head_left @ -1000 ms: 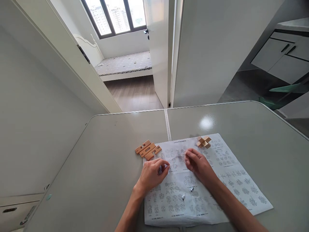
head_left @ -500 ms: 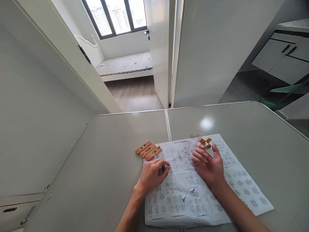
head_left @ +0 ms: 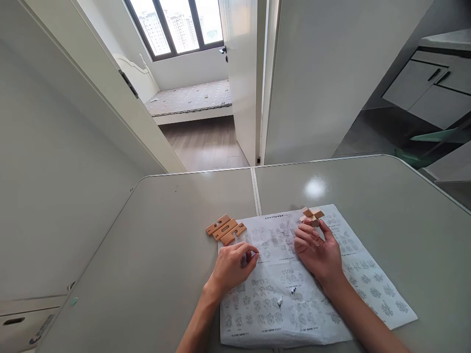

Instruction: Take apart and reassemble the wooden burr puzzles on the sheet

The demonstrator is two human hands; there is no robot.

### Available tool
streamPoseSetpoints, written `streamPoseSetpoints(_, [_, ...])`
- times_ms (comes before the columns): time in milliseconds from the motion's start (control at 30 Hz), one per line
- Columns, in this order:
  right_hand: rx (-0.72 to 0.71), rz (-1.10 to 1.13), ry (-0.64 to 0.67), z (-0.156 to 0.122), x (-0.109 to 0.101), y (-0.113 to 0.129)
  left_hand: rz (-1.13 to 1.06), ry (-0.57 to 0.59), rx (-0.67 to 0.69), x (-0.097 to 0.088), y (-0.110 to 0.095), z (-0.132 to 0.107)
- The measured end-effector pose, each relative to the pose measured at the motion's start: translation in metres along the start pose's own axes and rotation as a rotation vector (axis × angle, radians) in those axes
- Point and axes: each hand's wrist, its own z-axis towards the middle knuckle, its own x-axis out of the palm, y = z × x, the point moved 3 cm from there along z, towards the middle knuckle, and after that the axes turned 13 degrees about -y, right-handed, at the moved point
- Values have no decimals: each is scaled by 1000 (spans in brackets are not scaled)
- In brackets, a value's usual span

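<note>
A printed instruction sheet (head_left: 331, 289) lies flat on the grey table (head_left: 154, 255). My left hand (head_left: 232, 267) rests on the sheet's left part with its fingers curled in and thumb against the forefinger; what they enclose is hidden. My right hand (head_left: 319, 250) lies palm inward on the sheet's upper middle. Its thumb and forefinger close on the near side of a small wooden cross-shaped puzzle (head_left: 312, 214), which stands on the sheet's far edge. Three flat notched wooden pieces (head_left: 225, 229) lie side by side just off the sheet's top left corner, a little beyond my left hand.
Two tiny dark-and-white bits (head_left: 279, 300) lie on the sheet near my wrists. A seam (head_left: 255, 189) splits the table down the middle. Beyond the table's far edge stand a white wall and an open doorway (head_left: 206, 142); dark cabinets (head_left: 427, 83) are at right.
My right hand slid up and right across the sheet to the wooden cross puzzle, and its thumb then closed toward the fingers against it. My left hand stayed put.
</note>
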Motion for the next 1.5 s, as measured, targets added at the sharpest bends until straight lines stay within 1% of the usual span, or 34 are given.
streamPoseSetpoints(67, [10, 18, 14, 1, 0, -1, -1, 1, -5, 1, 1, 0])
streamPoseSetpoints(267, [110, 45, 23, 3, -5, -6, 7, 6, 0, 2, 3, -1])
streamPoseSetpoints(367, [109, 36, 36, 4, -3, -7, 3, 7, -2, 1, 2, -1])
streamPoseSetpoints(433, [94, -10, 45, 4, -2, -9, 1, 8, -7, 1, 1, -1])
streamPoseSetpoints(533, [40, -206, 67, 3, 0, -14, -6, 14, -12, 0, 0, -1])
streamPoseSetpoints(633, [-34, -554, 94, -1, -2, -23, -11, 23, -24, 0, 1, 0])
streamPoseSetpoints(700, [-102, -805, 138, -4, -4, -30, -17, 29, -37, 0, 1, -1])
streamPoseSetpoints(800, [-174, -1055, 247, -11, -3, -38, -65, 25, -94, 0, 1, -1])
streamPoseSetpoints(867, [-229, -1176, 337, -16, 0, -42, -143, 12, -171, -1, 1, 0])
streamPoseSetpoints(933, [-325, -1296, 437, -20, 4, -46, -254, -19, -268, -2, 1, 1])
streamPoseSetpoints(1000, [-406, -1367, 528, -24, 9, -48, -410, -64, -356, -3, 2, 3])
streamPoseSetpoints(1067, [-460, -1411, 604, -28, 13, -51, -615, -93, -409, -4, 3, 5])
streamPoseSetpoints(1100, [-477, -1426, 628, -29, 15, -51, -725, -82, -416, -4, 3, 5])
streamPoseSetpoints(1167, [-502, -1453, 649, -31, 18, -51, -911, 12, -405, -4, 0, 5])
streamPoseSetpoints(1233, [-517, -1472, 675, -33, 21, -50, -995, 151, -380, -4, -3, 3])
streamPoseSetpoints(1300, [-529, -1481, 716, -36, 24, -50, -1003, 257, -370, -4, -6, 1])
streamPoseSetpoints(1400, [-542, -1494, 756, -38, 27, -49, -991, 310, -382, -4, -9, 0])
streamPoseSetpoints(1500, [-544, -1507, 761, -39, 27, -50, -1006, 304, -400, -2, -11, 1])
